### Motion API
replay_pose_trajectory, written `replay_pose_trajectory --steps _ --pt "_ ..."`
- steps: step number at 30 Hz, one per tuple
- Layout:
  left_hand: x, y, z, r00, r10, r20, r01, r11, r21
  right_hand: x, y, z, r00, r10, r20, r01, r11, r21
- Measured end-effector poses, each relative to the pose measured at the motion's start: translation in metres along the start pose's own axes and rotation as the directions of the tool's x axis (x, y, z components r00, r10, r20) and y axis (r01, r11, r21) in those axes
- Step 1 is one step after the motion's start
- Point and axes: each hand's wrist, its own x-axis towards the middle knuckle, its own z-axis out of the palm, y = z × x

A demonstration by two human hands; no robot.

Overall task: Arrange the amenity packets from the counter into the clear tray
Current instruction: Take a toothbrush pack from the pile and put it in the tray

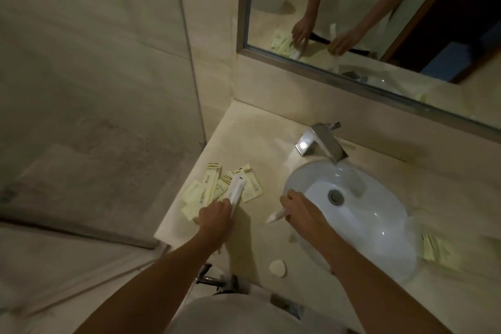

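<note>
Dim, yellowish light throughout; soft glare on the white sink (379, 225) just right of the fingers. Edges bow from wide-angle distortion, and the picture is soft and slightly blurred.

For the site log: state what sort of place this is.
Most likely a hotel bathroom: a sink with a faucet set in a counter, a toilet reflected in the mirror, and amenity packets scattered about.
</note>
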Motion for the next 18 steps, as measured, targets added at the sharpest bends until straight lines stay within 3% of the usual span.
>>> replay_pose_trajectory --steps 5,8,10,15,18 --pt "-0.003 0.005 0.008 1.000 -0.019 -0.018 0.017 0.993 -0.117 -0.030 0.015 0.000 0.979 0.005 -0.206 -0.007 1.000 -0.008" --pt "-0.004 0.006 0.008 1.000 -0.004 -0.024 0.000 0.991 -0.132 -0.036 0.013 -0.008 0.985 0.020 -0.171 -0.024 0.999 -0.024" --pt "-0.005 0.005 0.008 1.000 0.008 -0.027 -0.012 0.992 -0.124 -0.036 0.015 -0.011 0.998 0.049 -0.050 -0.050 0.999 -0.018" --pt "-0.010 0.011 0.004 0.998 0.041 -0.045 -0.044 0.996 -0.076 -0.041 0.031 -0.022 0.991 0.014 -0.134 -0.029 0.994 -0.109" --pt "-0.013 0.021 0.001 0.994 0.090 -0.068 -0.091 0.996 -0.017 -0.048 0.046 -0.030 0.995 -0.018 -0.093 0.002 0.985 -0.172"
